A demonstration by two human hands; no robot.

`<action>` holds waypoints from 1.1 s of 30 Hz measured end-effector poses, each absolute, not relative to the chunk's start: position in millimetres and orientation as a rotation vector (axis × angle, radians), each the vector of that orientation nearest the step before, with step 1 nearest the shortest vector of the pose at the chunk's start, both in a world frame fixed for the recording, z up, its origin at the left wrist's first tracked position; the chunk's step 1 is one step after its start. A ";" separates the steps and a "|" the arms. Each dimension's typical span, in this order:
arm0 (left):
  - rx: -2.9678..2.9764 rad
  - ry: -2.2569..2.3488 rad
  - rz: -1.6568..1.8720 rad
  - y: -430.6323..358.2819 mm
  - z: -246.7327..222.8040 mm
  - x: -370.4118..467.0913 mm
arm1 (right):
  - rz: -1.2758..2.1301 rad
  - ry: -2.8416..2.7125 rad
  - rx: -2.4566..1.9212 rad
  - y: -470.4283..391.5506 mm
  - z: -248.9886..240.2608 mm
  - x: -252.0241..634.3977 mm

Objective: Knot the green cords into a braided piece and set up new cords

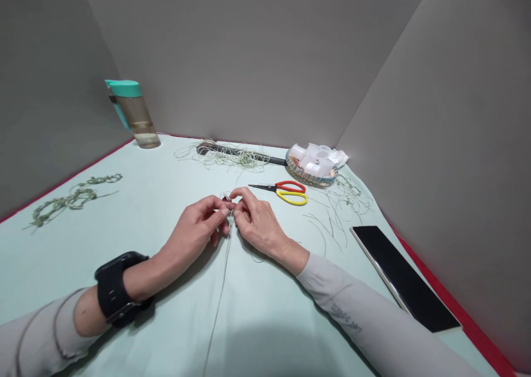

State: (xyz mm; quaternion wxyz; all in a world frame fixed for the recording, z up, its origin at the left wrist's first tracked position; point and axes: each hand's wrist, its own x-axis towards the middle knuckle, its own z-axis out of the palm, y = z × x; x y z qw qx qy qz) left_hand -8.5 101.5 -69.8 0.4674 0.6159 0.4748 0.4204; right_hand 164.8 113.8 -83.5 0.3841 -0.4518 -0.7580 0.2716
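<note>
My left hand (204, 218) and my right hand (258, 220) meet over the middle of the pale green table. Thin green cord (223, 288) runs from between my fingertips down toward the near edge. The left thumb and forefinger pinch the cord, and the right fingers are curled closed on it just beside them. A small dark red piece with a shiny bit (226, 198) shows at the fingertips; its kind is too small to make out. Scissors (290, 192) with one red and one yellow handle lie just beyond my right hand.
A bottle with a turquoise lid (141, 114) stands back left. Knotted green cords (68, 203) lie left. Loose cord (249, 158) tangles over a dark bar (274, 159). A basket (309, 175) holds white spools. A dark-screened tablet (404, 277) lies right; grey panels surround the table.
</note>
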 end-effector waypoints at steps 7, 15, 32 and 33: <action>1.680 1.174 0.931 102.8 -70.8 -10.5 | 0.684 -1.929 -1.118 112.8 -84.2 164.3; 1.722 1.180 0.898 104.0 -71.5 -9.8 | 0.682 -1.949 -1.086 112.8 -84.9 165.1; 1.838 1.221 0.949 112.1 -74.5 -15.5 | 0.852 -1.852 -1.154 113.1 -80.5 167.9; 1.836 1.218 0.958 112.9 -75.2 -15.9 | 0.870 -1.842 -1.156 113.7 -80.4 168.2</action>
